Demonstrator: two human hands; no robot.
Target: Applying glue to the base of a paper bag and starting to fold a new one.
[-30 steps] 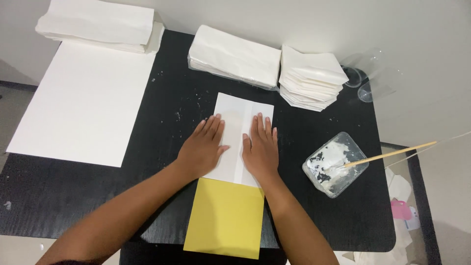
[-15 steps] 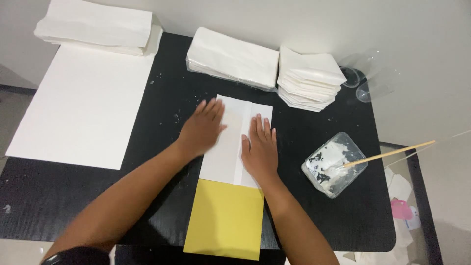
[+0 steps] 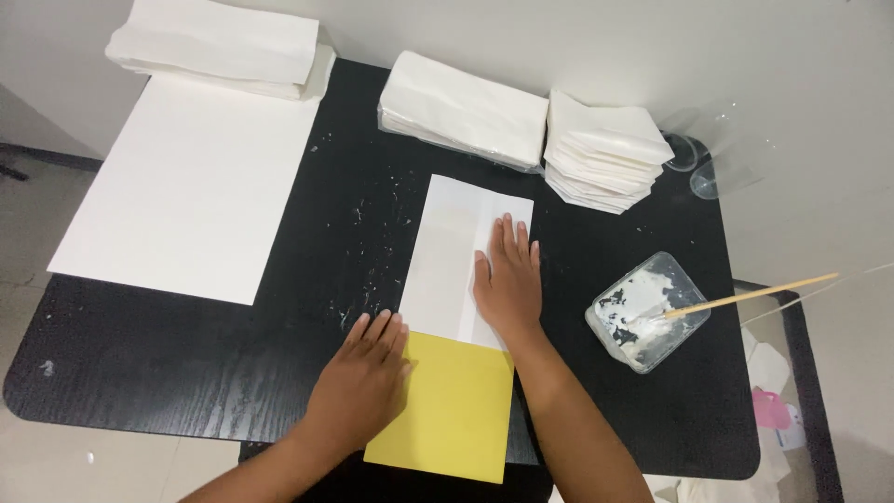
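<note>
My right hand [image 3: 507,284] lay flat, fingers spread and grasping nothing, on the folded white paper [image 3: 456,256] at the middle of the black bench [image 3: 307,279]. My left hand [image 3: 365,387] rested open, palm down, on the near left corner of the yellow sheet [image 3: 452,410], which overhung the bench's near edge and touched the white paper's lower end. Behind the paper stood a wrapped pack of white sheets [image 3: 466,110] and a stack of folded white pieces [image 3: 605,149]. To the right, well apart, sat a clear plastic tub of white paste [image 3: 647,312] with a wooden stick [image 3: 754,295] leaning out. A large white sheet [image 3: 191,182] covered the left side; bare, paste-flecked wood grain lay between it and my hands.
</note>
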